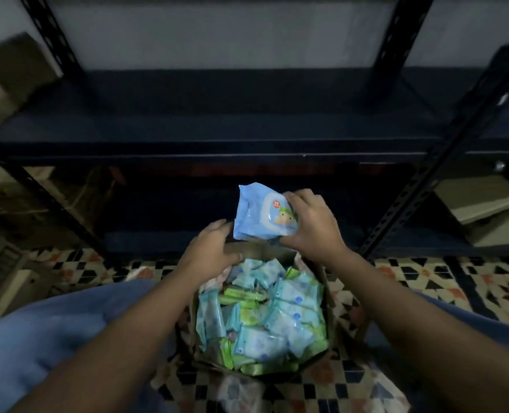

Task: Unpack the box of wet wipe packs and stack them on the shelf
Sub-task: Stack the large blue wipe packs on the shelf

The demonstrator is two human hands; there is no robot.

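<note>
Between the right hand's [311, 223] curled fingers, one blue wet wipe pack [260, 213] bearing a cartoon label is sitting above the box [262, 317]; the left hand's [210, 251] relaxed fingers are hovering beside it, holding nothing.

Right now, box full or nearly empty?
Full. The box is open on the floor, with packs piled to its rim. The right hand holds one pack above it.

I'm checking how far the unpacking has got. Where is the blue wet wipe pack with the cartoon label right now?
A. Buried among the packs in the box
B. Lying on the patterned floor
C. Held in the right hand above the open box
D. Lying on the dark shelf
C: the right hand grips the blue pack in the air above the box, short of the shelf.
</note>
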